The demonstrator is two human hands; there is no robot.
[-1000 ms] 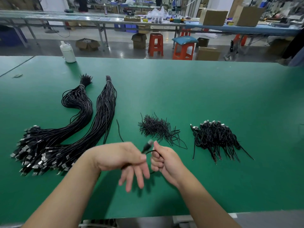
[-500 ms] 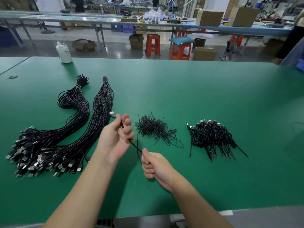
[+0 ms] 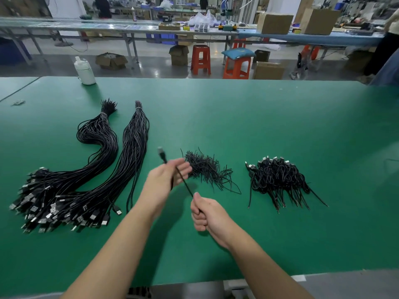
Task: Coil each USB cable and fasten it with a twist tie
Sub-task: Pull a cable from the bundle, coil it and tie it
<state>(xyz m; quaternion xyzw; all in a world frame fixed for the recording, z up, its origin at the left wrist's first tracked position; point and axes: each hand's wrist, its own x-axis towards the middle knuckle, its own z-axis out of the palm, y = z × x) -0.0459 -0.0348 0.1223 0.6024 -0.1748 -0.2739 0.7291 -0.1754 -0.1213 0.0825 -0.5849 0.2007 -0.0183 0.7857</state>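
Both hands grip USB cable (image 3: 183, 180), left (image 3: 166, 180) blurred, right (image 3: 204, 214) fisted; green table (image 3: 237, 117), workshop behind.

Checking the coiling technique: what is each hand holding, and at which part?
One USB cable: left hand holds it just below the plug, right hand has its grip farther down the cord.

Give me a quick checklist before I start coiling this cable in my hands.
1. Right hand grips the cable: ok.
2. Left hand holds the plug end: ok, though blurred.
3. Cable between the hands free of knots: ok.
4. Twist ties lie beside the left hand: ok.
5. A tie already picked up: not ok.
6. Finished pile apart from the uncoiled bundles: ok.
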